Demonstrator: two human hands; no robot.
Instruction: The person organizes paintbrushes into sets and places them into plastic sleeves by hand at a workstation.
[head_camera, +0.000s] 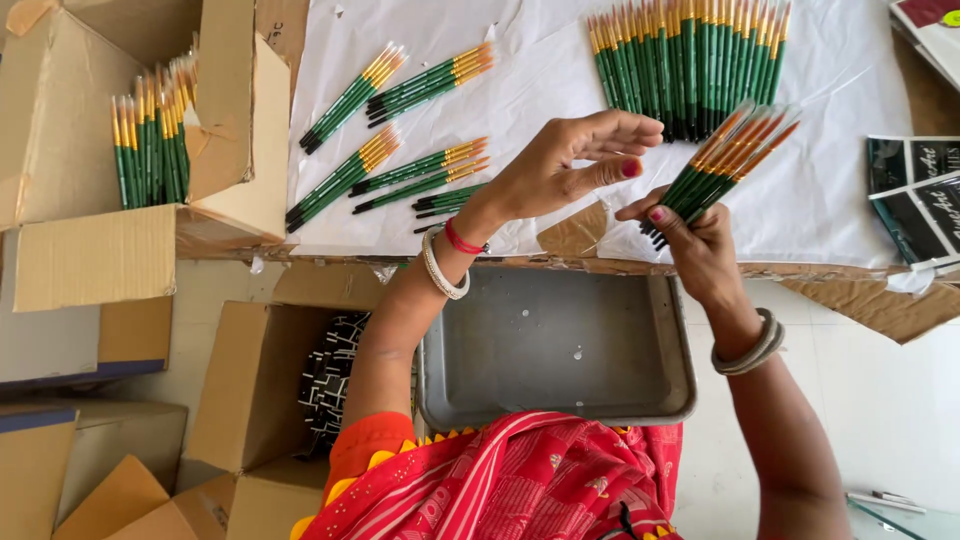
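Note:
My right hand (697, 243) grips a fanned bunch of green-handled paint brushes (730, 160) with orange ferrules, held by their dark lower ends above the white sheet (830, 180). My left hand (570, 165) hovers just left of that bunch, fingers spread and holding nothing. A long row of the same brushes (690, 60) lies on the sheet beyond my hands. Several small bundles of brushes (400, 130) lie in groups on the sheet to the left of my left wrist.
A grey metal tray (560, 345) rests on my lap below the table edge. An open cardboard box (90, 130) at the left holds more brushes (150, 140). More cardboard boxes (240, 390) stand on the floor at the left. Dark printed packets (915, 195) lie at the right.

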